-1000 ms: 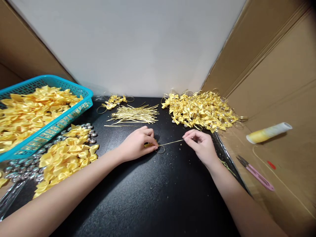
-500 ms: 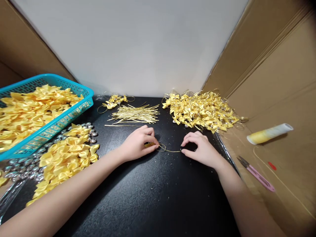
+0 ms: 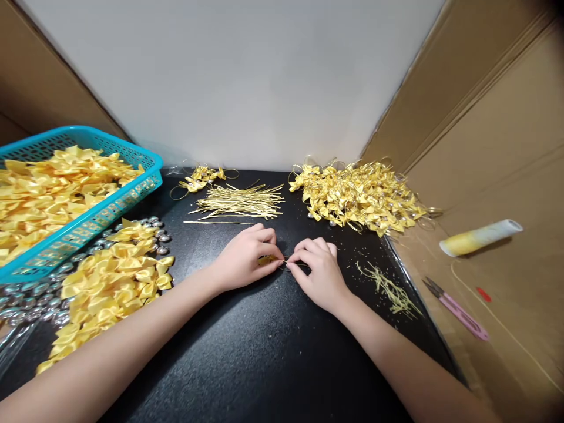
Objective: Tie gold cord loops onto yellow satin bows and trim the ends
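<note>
My left hand (image 3: 247,257) is closed in a pinch over the black tabletop (image 3: 247,352), with a bit of yellow ribbon bow (image 3: 265,259) showing under its fingers. Most of that bow is hidden. A thin gold cord (image 3: 285,265) runs from the left fingertips to those of my right hand (image 3: 319,270), which pinches it by thumb and forefinger. The two sets of fingertips nearly meet. Beyond the hands lies a bundle of cut gold cords (image 3: 240,201). Farther right is a heap of finished yellow bows (image 3: 361,197) with cord loops and silvery beads.
A turquoise basket (image 3: 152,170) of yellow bows stands at left. Loose bows (image 3: 112,273) and silver beads (image 3: 42,291) lie beside it. Cord scraps (image 3: 392,291) are near the right edge; pink-handled snips (image 3: 458,311) and a tube (image 3: 482,237) lie beyond. Several looped bows (image 3: 202,177) sit behind.
My right hand has moved left along the cord, close to my left hand, uncovering the scraps at right. The left hand stays almost where it was, still pinching.
</note>
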`<state>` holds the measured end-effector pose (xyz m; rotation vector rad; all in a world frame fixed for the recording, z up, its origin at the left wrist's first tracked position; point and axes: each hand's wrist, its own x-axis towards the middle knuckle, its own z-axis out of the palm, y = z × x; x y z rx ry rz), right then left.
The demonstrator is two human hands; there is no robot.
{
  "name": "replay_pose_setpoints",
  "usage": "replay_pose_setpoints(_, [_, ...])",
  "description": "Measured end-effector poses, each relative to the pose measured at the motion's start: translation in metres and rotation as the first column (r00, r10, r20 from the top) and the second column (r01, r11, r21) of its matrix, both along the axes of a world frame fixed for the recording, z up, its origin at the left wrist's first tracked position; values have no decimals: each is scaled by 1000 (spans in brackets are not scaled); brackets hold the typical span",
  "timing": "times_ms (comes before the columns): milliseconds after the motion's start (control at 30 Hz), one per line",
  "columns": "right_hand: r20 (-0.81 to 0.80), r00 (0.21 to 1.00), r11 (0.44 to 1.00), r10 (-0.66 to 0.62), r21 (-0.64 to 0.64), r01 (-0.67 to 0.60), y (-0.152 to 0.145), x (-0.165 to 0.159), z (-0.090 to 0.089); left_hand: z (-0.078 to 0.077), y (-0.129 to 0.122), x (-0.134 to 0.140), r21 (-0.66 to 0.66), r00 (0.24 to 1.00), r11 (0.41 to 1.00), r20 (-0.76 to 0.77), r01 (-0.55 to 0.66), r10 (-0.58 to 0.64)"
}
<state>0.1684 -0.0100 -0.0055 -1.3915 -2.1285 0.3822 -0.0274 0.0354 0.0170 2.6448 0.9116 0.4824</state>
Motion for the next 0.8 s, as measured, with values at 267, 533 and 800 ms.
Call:
replay_pose_setpoints(267, [-46,999,1000,-11,3,11,-1,2,-2,-4,3,-6,19,1000,1000,12,-16,16])
replay_pose_setpoints(533, [-40,999,1000,-27,3,27,-2,1,-3,-1,2,-9,13,991,1000,135,-17,15])
replay_pose_setpoints(800, [-52,998,999,-33,13,34,-1,2,-4,5,3,-9,20,992,1000,126,-13,11])
